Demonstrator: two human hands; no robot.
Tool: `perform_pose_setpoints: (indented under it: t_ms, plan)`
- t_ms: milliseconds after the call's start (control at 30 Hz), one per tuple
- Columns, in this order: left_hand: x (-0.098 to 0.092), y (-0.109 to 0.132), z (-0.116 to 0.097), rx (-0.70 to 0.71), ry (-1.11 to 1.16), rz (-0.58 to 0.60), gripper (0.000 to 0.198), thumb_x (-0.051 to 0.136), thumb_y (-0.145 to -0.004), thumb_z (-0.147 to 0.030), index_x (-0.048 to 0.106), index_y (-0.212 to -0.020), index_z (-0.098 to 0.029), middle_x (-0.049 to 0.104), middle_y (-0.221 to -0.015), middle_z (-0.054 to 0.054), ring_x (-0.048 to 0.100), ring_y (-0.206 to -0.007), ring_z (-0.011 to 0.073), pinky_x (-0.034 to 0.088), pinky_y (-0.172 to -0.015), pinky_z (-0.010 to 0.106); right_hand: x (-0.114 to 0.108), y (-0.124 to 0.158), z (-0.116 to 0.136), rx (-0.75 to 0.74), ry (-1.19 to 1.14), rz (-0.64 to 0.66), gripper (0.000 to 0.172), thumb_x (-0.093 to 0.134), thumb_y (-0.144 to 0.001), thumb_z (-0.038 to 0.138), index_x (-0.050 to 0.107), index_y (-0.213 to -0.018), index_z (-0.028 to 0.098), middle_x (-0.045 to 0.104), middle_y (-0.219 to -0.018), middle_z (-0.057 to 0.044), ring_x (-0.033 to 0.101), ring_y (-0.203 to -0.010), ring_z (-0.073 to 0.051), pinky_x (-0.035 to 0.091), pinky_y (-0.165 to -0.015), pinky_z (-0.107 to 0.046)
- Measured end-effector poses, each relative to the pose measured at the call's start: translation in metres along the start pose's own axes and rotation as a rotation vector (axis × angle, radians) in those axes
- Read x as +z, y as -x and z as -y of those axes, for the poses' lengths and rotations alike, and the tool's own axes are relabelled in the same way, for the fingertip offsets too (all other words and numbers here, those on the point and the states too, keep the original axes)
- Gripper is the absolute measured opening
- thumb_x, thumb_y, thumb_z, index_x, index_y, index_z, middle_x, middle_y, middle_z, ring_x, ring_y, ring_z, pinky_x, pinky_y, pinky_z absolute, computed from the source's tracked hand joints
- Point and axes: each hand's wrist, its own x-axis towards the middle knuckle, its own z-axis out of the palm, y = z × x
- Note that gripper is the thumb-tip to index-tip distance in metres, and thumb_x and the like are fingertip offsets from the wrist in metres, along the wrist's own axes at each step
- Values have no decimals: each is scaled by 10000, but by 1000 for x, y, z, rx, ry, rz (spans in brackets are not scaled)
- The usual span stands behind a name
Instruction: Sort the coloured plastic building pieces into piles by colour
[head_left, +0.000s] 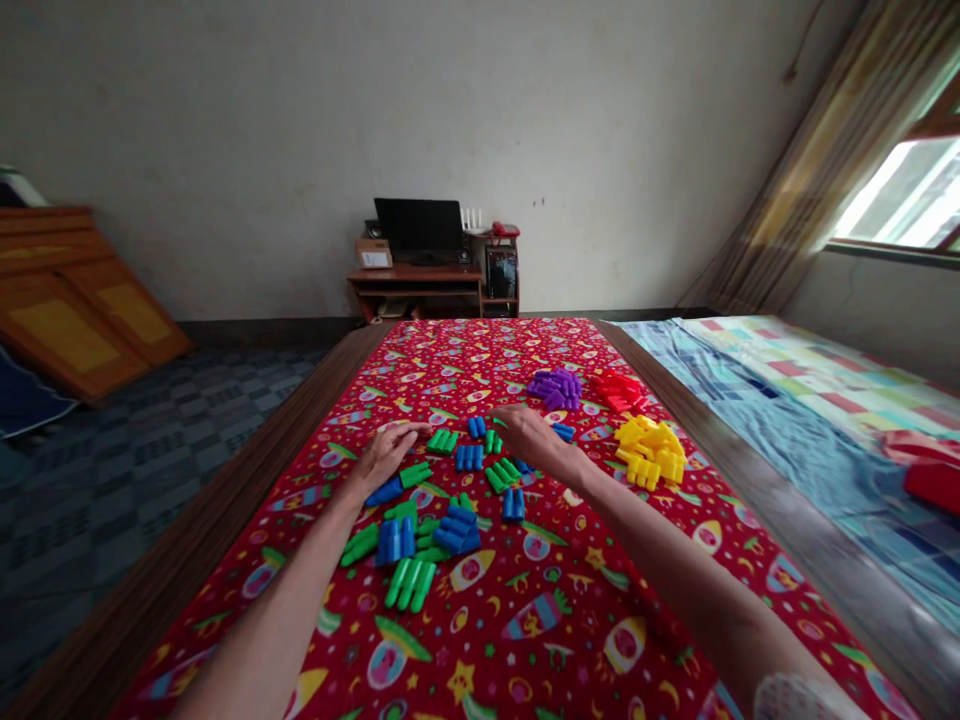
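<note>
Over the near stretch of the red cloth printed with rockets and stars, see 2 bare forearms, with a white lacy cuff on the right one. Just beyond, between them, find green ridged plastic blocks and blue ridged plastic blocks in a loose jumble, some overlapping. Farther up, come to the left hand, palm down, fingers loosely parted, with no block visible in them; just right of the fingertips, 1 green block, touching or barely apart, too close to say. Across from it, note the right hand, bent low over more green and blue blocks, fingertips pointing left; cannot tell about a grip, with the underside hidden. Between the 2 hands, more of both colours, spread singly and mixed. Off to the right, count 3 single-colour heaps: yellow plastic blocks nearest, then red plastic blocks and purple plastic blocks side by side. Would judge it over halfway by colour: 3 of 5 apart in their own heaps, 2 left mingled, green with blue. Past the cloth, against a pale plaster wall, make out a brown wooden desk with a black flat monitor.
</note>
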Motion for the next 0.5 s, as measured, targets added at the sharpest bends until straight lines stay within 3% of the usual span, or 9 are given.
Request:
perform_pose_setpoints:
  t_ms: [133,233,367,500]
  plan:
    - [-2,1,-2,3,-72,1,423,482,-818,-515,752,-930,-210,759,-1039,77,683,-992,260,520,-955,418,32,-42,14,-45,80,141,177,516,-890,94,629,-1025,115,668,-963,-113,595,-884,-177,469,-812,-277]
    - [-3,0,-2,11,-68,7,427,477,-823,-523,758,-933,-221,762,-1036,66,684,-987,255,524,-951,407,39,-49,21,-78,109,163,178,510,-878,63,651,-962,131,670,-916,-91,590,-878,-174,470,-822,-282]
    - [-2,-1,1,2,-23,19,445,481,-823,-541,754,-950,-213,765,-1011,71,696,-933,249,557,-891,394,13,-27,14,-83,49,31,153,535,-920,177,658,-1006,147,669,-1015,-106,588,-950,-184,450,-855,-290]
    - [-1,-1,3,6,-21,16,416,489,-822,-511,753,-931,-208,764,-992,74,699,-907,243,559,-889,395,-19,14,-13,100,113,17,171,542,-926,185,665,-1037,145,686,-1022,-120,607,-949,-192,431,-827,-284]
